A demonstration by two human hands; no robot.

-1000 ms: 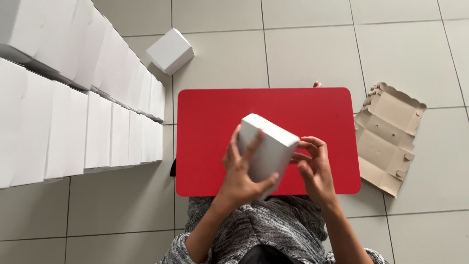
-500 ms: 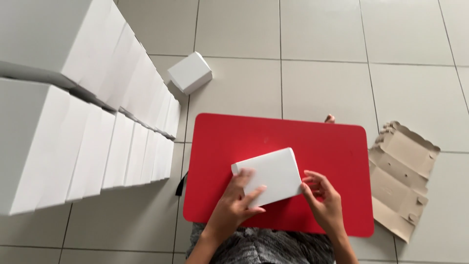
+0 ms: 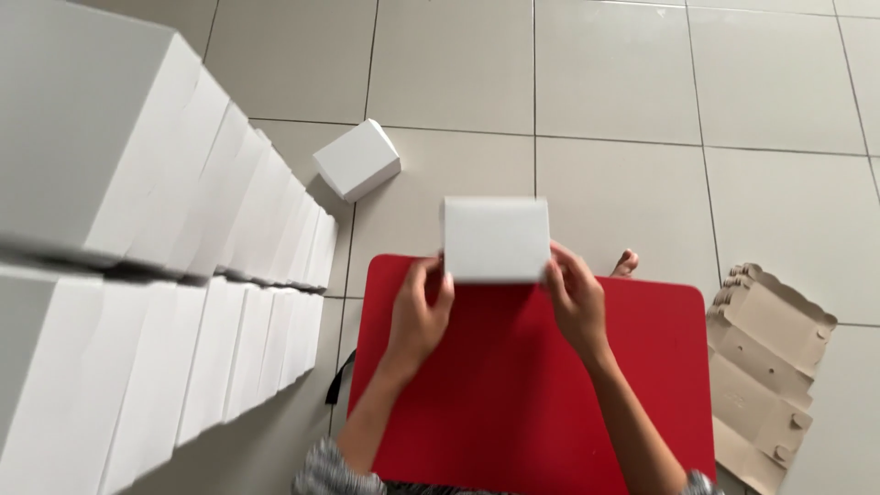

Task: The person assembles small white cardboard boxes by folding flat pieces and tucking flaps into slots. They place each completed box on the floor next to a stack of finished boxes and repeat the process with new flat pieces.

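A folded white cardboard box (image 3: 496,238) is held up over the far edge of a red board (image 3: 527,394). My left hand (image 3: 418,312) grips its lower left corner and my right hand (image 3: 575,298) grips its lower right corner. Both arms reach forward over the red board. The box shows a flat, closed face toward me.
Two long rows of stacked white boxes (image 3: 156,275) fill the left side. A single white box (image 3: 357,159) lies on the tiled floor beyond the board. Flat unfolded brown box blanks (image 3: 765,357) lie at the right. A toe (image 3: 625,264) shows past the board.
The box has been lifted from low over the board and pushed away from me to its far edge. Both hands now grip its lower corners, and my view has tilted.
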